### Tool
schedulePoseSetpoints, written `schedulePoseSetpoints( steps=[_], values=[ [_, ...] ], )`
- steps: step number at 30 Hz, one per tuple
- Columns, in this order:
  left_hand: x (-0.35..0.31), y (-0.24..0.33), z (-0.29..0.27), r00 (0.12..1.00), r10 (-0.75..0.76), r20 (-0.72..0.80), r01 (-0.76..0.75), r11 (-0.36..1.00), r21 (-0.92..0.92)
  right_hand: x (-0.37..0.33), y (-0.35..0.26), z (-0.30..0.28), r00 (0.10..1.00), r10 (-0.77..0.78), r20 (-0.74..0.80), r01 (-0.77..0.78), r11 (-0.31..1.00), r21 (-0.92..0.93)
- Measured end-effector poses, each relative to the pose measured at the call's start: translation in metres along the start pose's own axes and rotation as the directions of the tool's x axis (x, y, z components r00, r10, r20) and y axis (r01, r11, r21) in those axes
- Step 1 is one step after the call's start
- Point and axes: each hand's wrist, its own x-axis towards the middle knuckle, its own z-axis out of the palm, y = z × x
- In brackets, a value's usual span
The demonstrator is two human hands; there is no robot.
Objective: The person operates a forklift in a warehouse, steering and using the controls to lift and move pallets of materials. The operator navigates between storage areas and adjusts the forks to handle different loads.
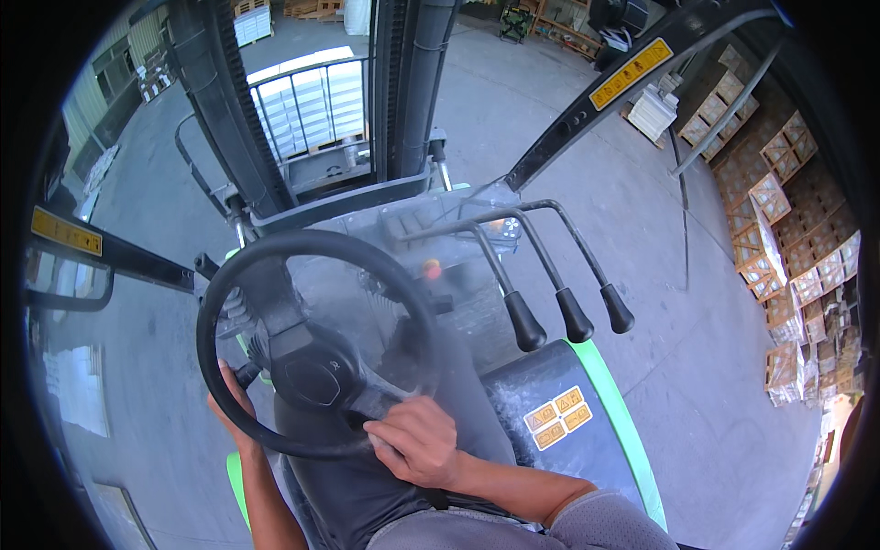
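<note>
I sit in a forklift with a black steering wheel [316, 240] before me. At the wheel's lower right, my right hand [417, 442] is closed on the rim next to a spoke, knuckles up. My left hand [236, 403] is at the lower left, partly hidden by the rim. Its fingers curl close to a black lever knob [247, 374] under the wheel; what they grip is not clear. To the right stand three bent levers with black knobs [575, 316], touched by neither hand. A small red button [432, 269] shows behind the wheel.
Ahead rises the dark mast [412, 101], with a stack of white slabs or boxes [316, 96] beyond its load guard. Crates on pallets [770, 266] line the right side. A black cab pillar [632, 78] slants up at the right; another bar [137, 261] crosses the left.
</note>
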Motion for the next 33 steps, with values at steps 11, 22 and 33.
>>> schedulePoseSetpoints(
  steps=[11,22,33],
  values=[
    [-0.041,0.004,-0.002,0.999,0.036,0.035,-0.033,0.996,-0.078,-0.033,-0.02,-0.026,0.999,0.021,0.045,-0.018,0.997,-0.073],
    [0.121,-0.156,0.016,0.996,-0.087,0.026,0.09,0.977,-0.193,0.013,0.017,0.167,1.0,0.003,0.019,-0.001,0.998,-0.068],
    [0.138,-0.184,0.006,0.997,0.034,0.069,-0.036,0.999,0.027,0.002,0.024,0.204,0.999,0.002,0.035,0.0,0.997,-0.081]
  ],
)
